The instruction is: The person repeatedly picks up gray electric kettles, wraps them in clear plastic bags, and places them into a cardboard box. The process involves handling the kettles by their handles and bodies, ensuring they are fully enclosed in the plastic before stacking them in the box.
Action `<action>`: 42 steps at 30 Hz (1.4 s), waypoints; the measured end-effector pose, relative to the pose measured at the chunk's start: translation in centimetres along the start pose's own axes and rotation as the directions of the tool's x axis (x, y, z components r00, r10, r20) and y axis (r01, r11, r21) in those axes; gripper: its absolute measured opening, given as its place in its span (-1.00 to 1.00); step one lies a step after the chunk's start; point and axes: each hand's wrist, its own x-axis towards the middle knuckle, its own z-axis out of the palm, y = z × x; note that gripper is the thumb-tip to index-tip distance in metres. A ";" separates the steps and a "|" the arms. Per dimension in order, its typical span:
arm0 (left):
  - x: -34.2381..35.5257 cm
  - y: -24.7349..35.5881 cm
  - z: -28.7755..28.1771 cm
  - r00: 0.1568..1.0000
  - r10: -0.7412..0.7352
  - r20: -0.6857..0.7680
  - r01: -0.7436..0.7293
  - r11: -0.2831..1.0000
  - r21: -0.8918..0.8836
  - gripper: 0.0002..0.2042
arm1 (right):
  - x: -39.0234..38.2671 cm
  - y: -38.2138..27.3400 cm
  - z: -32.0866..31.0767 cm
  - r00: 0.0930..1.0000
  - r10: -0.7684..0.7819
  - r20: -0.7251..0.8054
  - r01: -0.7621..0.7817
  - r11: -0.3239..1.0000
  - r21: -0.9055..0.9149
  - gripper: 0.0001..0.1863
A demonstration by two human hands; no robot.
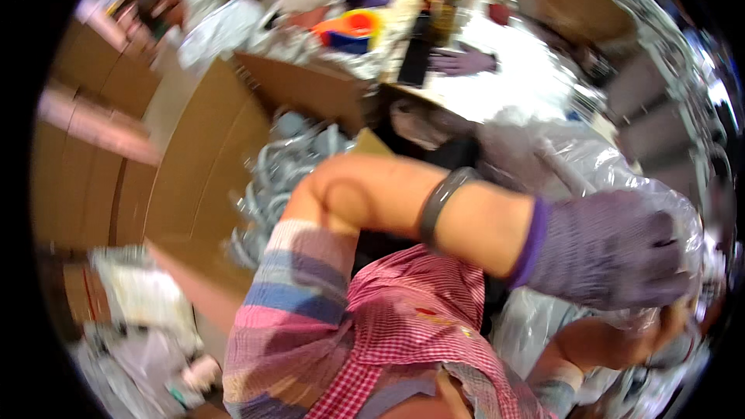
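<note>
My left hand [609,252], in a purple knit glove, reaches across my body to the right, its fingers curled on a clear plastic bag [590,167]. Just below it, my bare right hand [632,337] is closed on the crumpled plastic, partly hidden and blurred. A black band circles my left forearm. To the left, an open cardboard box [198,163] holds several grey plastic pieces [264,202], translucent wrap among them.
Behind, a work surface [524,70] bears a loose purple glove [466,62], an orange and blue item [349,27], a black bar and wrapped bundles [225,19]. Stacked cartons [85,186] stand left, bags [140,302] lower left, grey stacked goods [652,109] right.
</note>
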 end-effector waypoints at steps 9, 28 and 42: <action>-4.0 -5.4 -25.1 0.696 -0.675 0.243 0.662 0.735 0.147 -0.76 | 15.3 -2.6 0.3 0.929 -0.365 0.066 0.351 0.923 0.159 -0.24; -12.5 2.5 -33.9 0.617 -0.786 -0.038 0.696 0.523 0.492 -0.49 | 18.6 -16.7 13.2 0.879 -0.464 -0.109 0.471 0.813 0.342 -0.56; -43.0 28.6 -60.3 -0.635 -0.556 -0.537 0.595 -0.795 0.118 -0.36 | 15.6 -7.6 19.6 0.938 -0.233 0.256 0.217 0.972 0.090 -0.74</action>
